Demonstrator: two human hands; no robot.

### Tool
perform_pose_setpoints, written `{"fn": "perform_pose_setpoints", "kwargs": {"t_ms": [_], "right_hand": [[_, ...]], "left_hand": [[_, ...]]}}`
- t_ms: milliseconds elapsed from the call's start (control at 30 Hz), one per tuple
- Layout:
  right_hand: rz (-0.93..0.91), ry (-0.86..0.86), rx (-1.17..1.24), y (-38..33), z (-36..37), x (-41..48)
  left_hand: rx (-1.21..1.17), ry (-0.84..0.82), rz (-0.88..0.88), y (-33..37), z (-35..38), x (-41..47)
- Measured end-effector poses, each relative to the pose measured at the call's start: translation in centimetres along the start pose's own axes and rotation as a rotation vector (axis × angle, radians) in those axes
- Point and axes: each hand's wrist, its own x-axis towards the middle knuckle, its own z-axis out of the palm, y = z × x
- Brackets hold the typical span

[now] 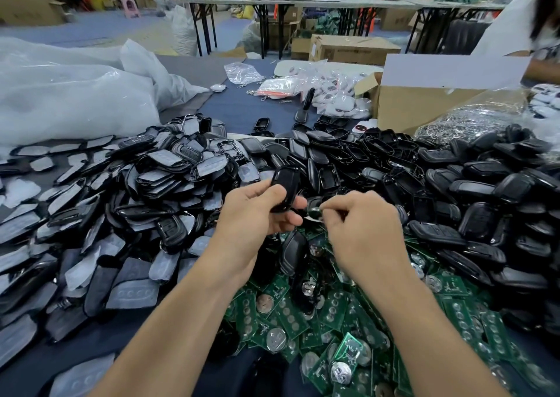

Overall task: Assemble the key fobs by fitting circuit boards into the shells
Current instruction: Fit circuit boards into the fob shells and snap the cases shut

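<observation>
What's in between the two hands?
In the head view, a small round dark part, pinched by the right hand, sits between it and the left hand, which grips a black shell.

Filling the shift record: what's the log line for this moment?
left hand: holds black shell | right hand: pinches small part, board unclear | board pile: below hands

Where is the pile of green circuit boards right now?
In the head view, the green circuit boards lie low and right of centre, beneath the right hand, beside the black shells.
</observation>
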Motion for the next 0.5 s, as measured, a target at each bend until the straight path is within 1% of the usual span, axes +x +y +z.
{"fn": "perform_pose_setpoints", "kwargs": {"t_ms": [100,167,233,333,400,500], "right_hand": [[0.118,0.043,0.392,0.5,-0.1,0.5],[0.175,0.028,0.526,0.8,-0.1,0.9],[0.198,-0.011,0.5,1.3,0.0,1.1],[0.185,0.01,0.449,1.3,-0.1,1.1],[0.179,0.037,0.49,1.1,-0.2,1.0],[0.184,0.047,0.633,0.8,-0.4,0.9]], "left_hand": [[0.036,-0.014,-0.003,-0.2,-0.1,0.1],[0.051,0.002,0.013,-0.4,-0.2,0.2],[0.069,0.021,0.044,-0.5,-0.2,0.4],[0.105,0.037,0.084,-0.5,-0.2,0.3],[0.149,0.045,0.116,-0.6,-0.1,0.3],[0.215,0.064,0.139,-0.7,0.2,0.2]]}}
